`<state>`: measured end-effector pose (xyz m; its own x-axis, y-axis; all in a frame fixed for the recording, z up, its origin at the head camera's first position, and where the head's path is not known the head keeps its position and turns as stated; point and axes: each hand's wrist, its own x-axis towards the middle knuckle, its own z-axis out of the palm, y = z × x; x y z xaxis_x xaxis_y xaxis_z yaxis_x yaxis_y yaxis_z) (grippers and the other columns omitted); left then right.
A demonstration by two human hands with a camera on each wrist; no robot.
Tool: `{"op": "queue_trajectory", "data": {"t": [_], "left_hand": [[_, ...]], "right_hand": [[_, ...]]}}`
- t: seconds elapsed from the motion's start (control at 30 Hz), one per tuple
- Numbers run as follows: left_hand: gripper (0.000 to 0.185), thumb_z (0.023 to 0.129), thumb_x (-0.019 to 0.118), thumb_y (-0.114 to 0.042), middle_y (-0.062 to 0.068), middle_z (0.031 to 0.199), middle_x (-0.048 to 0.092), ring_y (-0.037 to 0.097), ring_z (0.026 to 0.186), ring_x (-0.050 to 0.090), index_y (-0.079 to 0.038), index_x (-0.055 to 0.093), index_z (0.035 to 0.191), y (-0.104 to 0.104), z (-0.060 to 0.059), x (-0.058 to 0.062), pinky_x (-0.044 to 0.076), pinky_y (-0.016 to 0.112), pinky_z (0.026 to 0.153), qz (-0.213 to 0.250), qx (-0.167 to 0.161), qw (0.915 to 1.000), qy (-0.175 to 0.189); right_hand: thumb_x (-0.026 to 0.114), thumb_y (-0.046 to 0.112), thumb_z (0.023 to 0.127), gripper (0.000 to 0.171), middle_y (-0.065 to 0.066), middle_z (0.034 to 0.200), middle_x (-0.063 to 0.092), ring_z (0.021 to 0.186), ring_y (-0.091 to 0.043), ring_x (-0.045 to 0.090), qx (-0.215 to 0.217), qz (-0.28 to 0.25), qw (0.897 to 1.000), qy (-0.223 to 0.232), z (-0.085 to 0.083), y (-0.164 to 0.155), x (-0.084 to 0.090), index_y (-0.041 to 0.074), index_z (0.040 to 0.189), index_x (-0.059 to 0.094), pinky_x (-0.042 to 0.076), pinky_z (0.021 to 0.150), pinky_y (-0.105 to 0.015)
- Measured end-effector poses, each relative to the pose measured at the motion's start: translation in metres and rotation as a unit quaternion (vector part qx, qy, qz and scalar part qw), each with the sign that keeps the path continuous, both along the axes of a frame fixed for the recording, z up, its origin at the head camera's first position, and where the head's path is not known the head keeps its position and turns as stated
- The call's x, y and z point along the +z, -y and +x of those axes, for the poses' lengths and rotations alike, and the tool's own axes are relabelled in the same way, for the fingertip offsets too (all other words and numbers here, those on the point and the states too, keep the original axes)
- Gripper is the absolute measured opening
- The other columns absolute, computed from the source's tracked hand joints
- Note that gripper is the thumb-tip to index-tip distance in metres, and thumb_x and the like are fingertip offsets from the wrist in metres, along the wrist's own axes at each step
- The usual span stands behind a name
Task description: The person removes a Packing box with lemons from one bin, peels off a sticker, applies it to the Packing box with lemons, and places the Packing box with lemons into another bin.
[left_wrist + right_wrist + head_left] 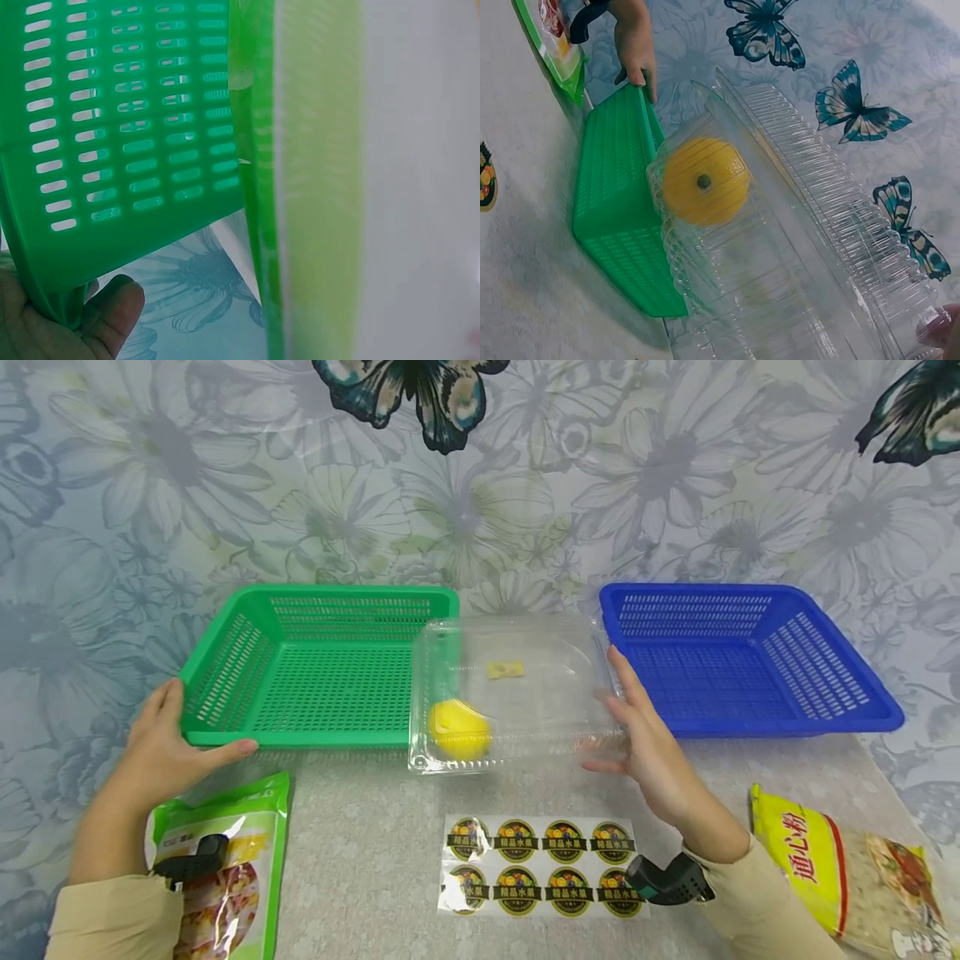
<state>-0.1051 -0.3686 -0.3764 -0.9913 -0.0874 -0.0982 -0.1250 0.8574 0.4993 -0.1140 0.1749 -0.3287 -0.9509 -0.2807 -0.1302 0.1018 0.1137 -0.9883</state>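
My left hand (161,747) grips the near left corner of a green plastic basket (300,739), thumb along the front rim; in the left wrist view the thumb (120,311) lies by the corner. With my right hand (648,747) I hold the right end of a clear plastic clamshell box (540,718), raised over the basket's right end. A yellow lemon (459,731) lies inside the box at its near left corner. A small yellow packet (506,670) shows at the box's middle. In the right wrist view the lemon (706,182) shows through the tilted clear wall.
A blue basket (750,727) stands at the right. Near the front lies a sheet of round fruit stickers (540,867). A green food bag (225,877) lies under my left forearm, and a yellow pasta bag (847,868) lies beyond the right one. A flower-patterned wall rises behind.
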Motion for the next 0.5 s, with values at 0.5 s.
{"op": "queue_trajectory", "data": {"t": [0.5], "left_hand": [[0.123, 0.087, 0.071, -0.052, 0.027, 0.160, -0.023, 0.061, 0.143, -0.014, -0.005, -0.021, 0.154, 0.002, -0.003, -0.001, 0.012, 0.085, 0.098, 0.000, -0.008, 1.0000, -0.005]], "right_hand": [[0.029, 0.040, 0.109, 0.055, 0.009, 0.167, -0.010, 0.149, -0.040, 0.021, -0.022, 0.037, 0.999, -0.013, 0.019, -0.029, -0.008, 0.048, 0.156, 0.001, 0.056, 0.087, -0.055]]}}
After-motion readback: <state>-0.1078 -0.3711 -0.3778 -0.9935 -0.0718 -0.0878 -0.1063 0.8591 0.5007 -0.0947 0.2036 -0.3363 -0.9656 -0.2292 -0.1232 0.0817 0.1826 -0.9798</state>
